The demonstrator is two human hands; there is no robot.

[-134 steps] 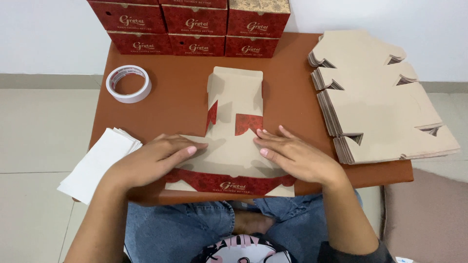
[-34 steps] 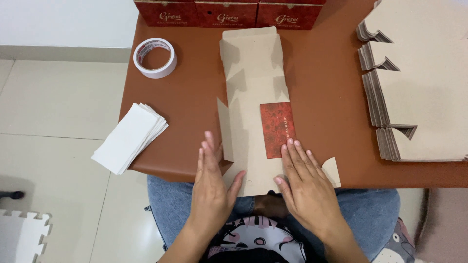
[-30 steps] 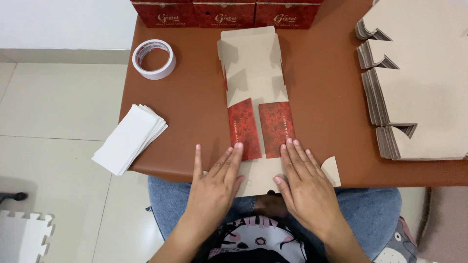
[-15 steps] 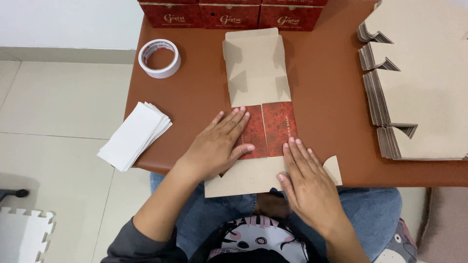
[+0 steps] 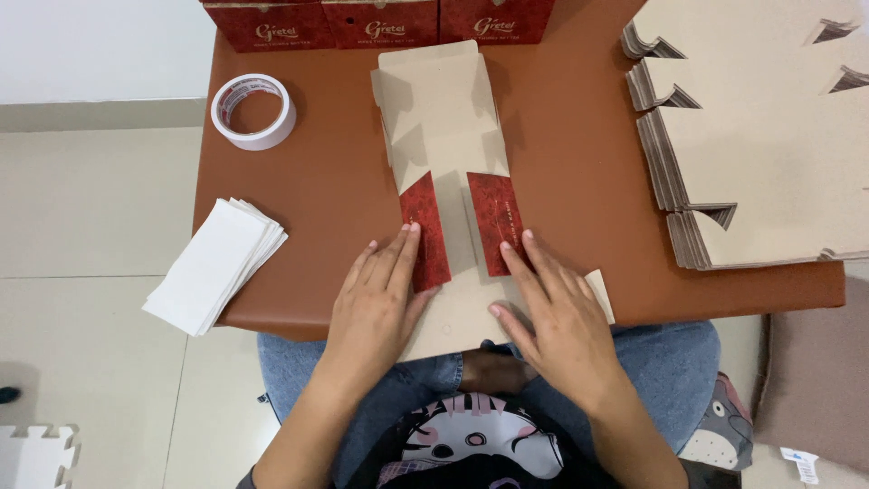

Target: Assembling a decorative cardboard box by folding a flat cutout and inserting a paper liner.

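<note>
Cardboard box blank (image 5: 448, 136): left hand (image 5: 376, 303) and right hand (image 5: 557, 312) pressed its red flaps flat, fingers spread; probably creasing, then firm folding.

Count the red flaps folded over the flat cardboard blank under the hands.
2: the left red flap under the left hand, the right red flap under the right hand. Palms may hide more.

On a brown table (image 5: 579, 163), the left hand (image 5: 380, 294) and right hand (image 5: 552, 303) lie flat, fingers spread, on an unfolded tan cardboard box blank (image 5: 444, 118), each pressing one red printed flap (image 5: 425, 231). A white tape roll (image 5: 253, 110) sits well apart, near stacked white cards (image 5: 213, 267).
</note>
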